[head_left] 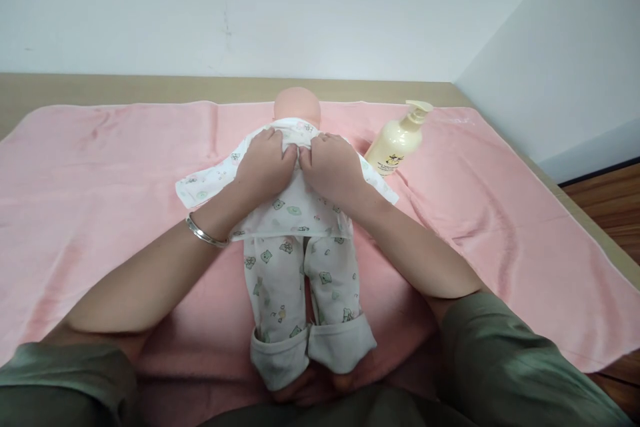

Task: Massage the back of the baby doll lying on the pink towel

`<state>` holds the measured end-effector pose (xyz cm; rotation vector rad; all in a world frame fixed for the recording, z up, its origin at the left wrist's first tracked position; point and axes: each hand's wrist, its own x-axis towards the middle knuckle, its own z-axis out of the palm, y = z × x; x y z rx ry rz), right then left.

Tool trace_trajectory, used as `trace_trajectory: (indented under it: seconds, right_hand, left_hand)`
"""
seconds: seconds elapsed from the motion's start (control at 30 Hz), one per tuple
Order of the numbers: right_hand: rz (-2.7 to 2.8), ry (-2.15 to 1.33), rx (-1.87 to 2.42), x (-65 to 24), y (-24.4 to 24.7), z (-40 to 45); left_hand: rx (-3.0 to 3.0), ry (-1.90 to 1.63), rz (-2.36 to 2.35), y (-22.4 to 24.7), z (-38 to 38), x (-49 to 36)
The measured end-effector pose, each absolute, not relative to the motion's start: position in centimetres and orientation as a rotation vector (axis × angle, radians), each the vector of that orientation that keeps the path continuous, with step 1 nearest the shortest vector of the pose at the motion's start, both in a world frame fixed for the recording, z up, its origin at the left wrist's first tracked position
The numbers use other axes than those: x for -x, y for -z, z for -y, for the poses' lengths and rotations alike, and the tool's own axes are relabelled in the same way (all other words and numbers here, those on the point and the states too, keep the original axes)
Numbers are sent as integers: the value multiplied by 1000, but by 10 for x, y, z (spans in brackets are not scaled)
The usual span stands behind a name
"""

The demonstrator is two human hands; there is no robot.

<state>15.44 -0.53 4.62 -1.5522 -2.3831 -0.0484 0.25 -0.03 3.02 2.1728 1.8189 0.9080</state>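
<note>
A baby doll [297, 104] lies on a pink blanket [125, 153], its head away from me and its feet toward me. It wears a white printed shirt [295, 210] and matching trousers [280, 280] with rolled cuffs. My left hand [267, 160] is closed on the shirt's upper back or chest; which side faces up I cannot tell. Close beside it, my right hand [333, 163] pinches the same cloth, the thumbs almost touching. Both sleeves spread outward, and the doll's hands are hidden.
A pale yellow pump bottle [397, 143] leans tilted on the blanket, right of the doll, by the right sleeve. Behind the blanket run a wooden table edge [150, 88] and a white wall [325, 13]. Wood-grain furniture [613, 203] stands at the far right.
</note>
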Motion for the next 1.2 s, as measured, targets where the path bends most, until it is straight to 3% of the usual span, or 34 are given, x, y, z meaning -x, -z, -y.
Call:
trace_trajectory:
  seconds: [0.13, 0.37, 0.73, 0.97, 1.2]
  right_hand:
    - [2420, 133, 1495, -152, -44, 11]
    - [2263, -276, 1500, -154, -43, -22]
    - [2554, -219, 1515, -161, -59, -15]
    - [2480, -119, 1681, -134, -60, 36]
    - [2399, -377, 1617, -146, -64, 9]
  left_hand:
    - [-2145, -915, -1871, -29, -5, -1]
    - [-2204, -847, -1972, -25, 0, -4]
    - [-2377, -969, -1787, -23, 15, -14]
    - [-2047, -896, -1787, -38, -7, 3]
    - [-2223, -936, -1793, -33, 10, -10]
